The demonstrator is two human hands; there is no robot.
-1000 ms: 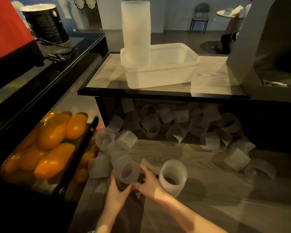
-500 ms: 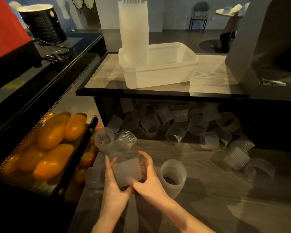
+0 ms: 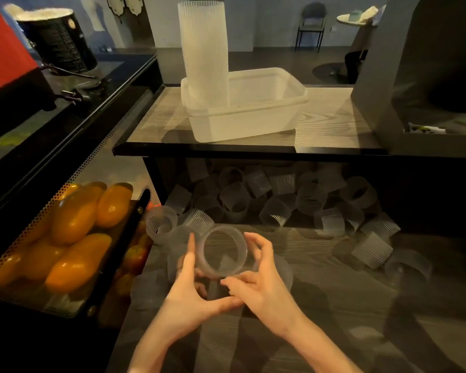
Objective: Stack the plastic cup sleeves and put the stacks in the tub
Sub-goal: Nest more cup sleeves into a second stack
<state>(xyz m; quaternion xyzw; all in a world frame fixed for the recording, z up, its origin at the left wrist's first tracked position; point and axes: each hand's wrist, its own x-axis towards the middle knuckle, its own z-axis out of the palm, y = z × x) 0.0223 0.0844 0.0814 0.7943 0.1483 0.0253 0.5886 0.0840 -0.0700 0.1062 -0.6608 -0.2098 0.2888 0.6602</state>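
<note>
I hold one translucent ribbed cup sleeve [image 3: 239, 239] up between both hands, its round opening facing me. My left hand [image 3: 189, 289] cups its left and lower side, my right hand [image 3: 258, 284] its right and lower side. Several loose sleeves [image 3: 277, 212] lie scattered on the lower wooden surface and under the shelf. A short sleeve stack [image 3: 281, 270] stands partly hidden behind my right hand. The white plastic tub [image 3: 249, 125] sits on the upper shelf with a tall stack of sleeves [image 3: 203, 52] standing in its left end.
A perforated black basket of orange fruit [image 3: 76, 224] is at the left. The shelf's dark front edge [image 3: 253, 152] overhangs the loose sleeves. A dark grey machine [image 3: 425, 76] stands on the shelf at right, a black bucket [image 3: 57, 39] on the left counter.
Both hands lifted the sleeve off the surface and turned it from lying sideways so that its opening faces me. The view moved closer and slightly left.
</note>
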